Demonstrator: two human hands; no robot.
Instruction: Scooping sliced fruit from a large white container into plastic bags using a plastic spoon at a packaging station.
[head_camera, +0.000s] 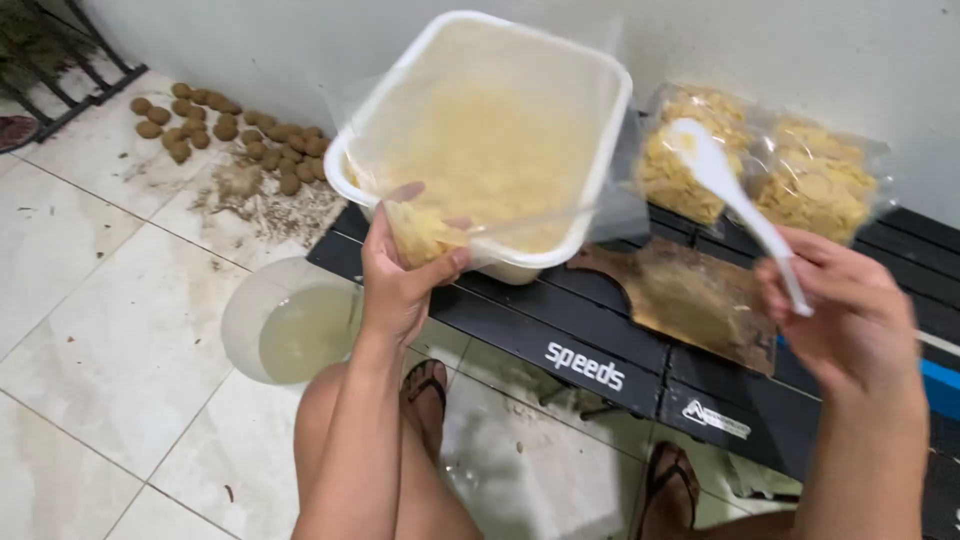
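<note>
1. The left hand (400, 275) grips the near rim of a white plastic tub (490, 140), thumb clamped over the edge, and tips it up so its open mouth faces the person above the low black slatted table (560, 330).
2. The right hand (845, 315) is closed around the handle of a white plastic spoon (725, 190), bowl raised and pointing towards the tub, well apart from it.
3. The tub is lined with a clear plastic bag (610, 190); pale yellow crumbly flakes cling to the lining, and a small clump sits at the rim just beside the left thumb. To my eye most of the contents are out and only scrapings remain.
4. Two clear bags of yellow flakes (760, 165) already lie filled at the back of the table, near the wall.
5. A brown wooden board (690, 300) rests on the table between tub and right hand.
6. On the tiled floor stand a round basin of cloudy liquid (290, 325) and a scatter of brown lumps (225, 125).
</note>
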